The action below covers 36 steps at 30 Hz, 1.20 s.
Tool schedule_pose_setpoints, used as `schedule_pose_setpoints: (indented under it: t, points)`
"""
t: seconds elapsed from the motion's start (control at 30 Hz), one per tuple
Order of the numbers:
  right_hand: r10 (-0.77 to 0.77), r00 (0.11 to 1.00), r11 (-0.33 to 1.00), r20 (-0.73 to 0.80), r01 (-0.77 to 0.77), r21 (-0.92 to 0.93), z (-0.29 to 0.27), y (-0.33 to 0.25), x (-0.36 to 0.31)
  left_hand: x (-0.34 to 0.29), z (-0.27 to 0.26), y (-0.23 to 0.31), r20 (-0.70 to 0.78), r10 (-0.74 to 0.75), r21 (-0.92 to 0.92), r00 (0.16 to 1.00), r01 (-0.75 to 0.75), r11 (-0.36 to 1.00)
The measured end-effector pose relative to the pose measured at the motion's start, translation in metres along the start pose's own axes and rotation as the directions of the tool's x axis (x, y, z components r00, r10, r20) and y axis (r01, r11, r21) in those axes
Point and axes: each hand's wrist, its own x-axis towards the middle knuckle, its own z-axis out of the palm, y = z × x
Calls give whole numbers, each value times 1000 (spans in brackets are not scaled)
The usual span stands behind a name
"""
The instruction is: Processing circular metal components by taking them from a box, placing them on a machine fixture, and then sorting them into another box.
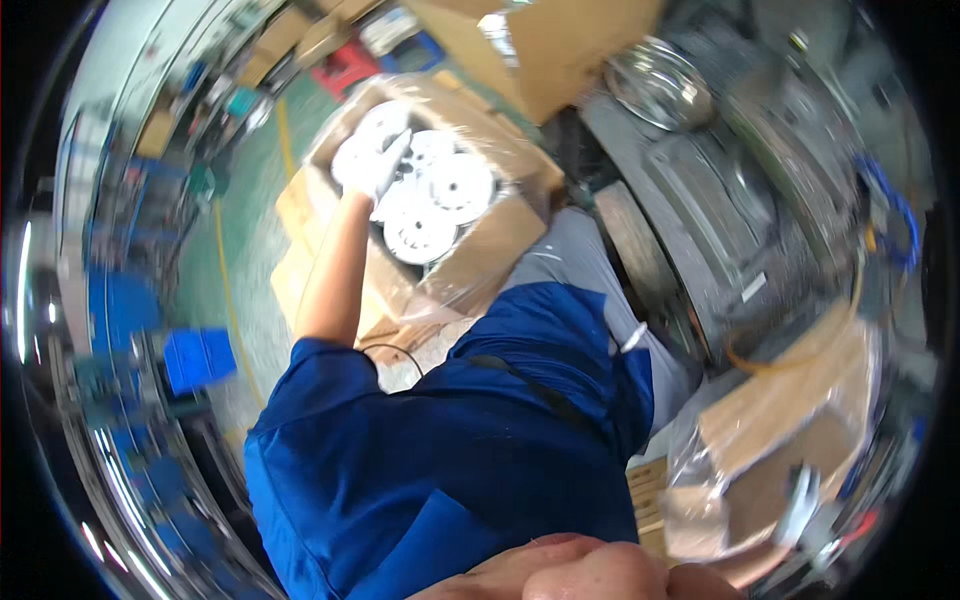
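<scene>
My left hand (pixel 379 172), in a white glove, reaches into an open cardboard box (pixel 490 245) lined with clear plastic. One finger shows stretched out and apart; the others blend into the white parts beneath, and I see nothing lifted. Several round white discs (pixel 462 187) with dark centre holes lie in the box, touching or overlapping. Far off at the lower right, my right hand (pixel 799 506), in a pale glove, is beside a second plastic-lined cardboard box (pixel 770 440). Blur smears its fingers, so its grip is unclear.
Right of my legs stands a grey metal machine bed (pixel 700 200) carrying a shiny round metal part (pixel 660 85). A large cardboard piece (pixel 580 50) rises behind the box. At left are a blue bin (pixel 199 360) and green floor (pixel 245 230) with a yellow line.
</scene>
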Motion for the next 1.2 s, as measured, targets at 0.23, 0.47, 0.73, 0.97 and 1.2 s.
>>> schedule_pose_setpoints:
  t: [0.23,0.47,0.73,0.97,1.2]
  points:
    - [-552,826,815,114,564,-133,159,-148,-98,-7,7,-61,203,-527,-459,825,556,693]
    - [-428,899,903,96,429,0,260,-239,-115,1,28,10,275,-310,182,910,267,946]
    - [-491,862,870,127,494,10,263,-243,-122,-17,24,35,398,-59,124,915,10,992]
    - [-504,834,847,223,528,-57,276,-245,-115,-52,-28,52,284,44,-518,958,115,847]
    - [-412,743,758,527,-41,651,376,-271,-59,-94,-25,191,294,755,-59,587,-777,627]
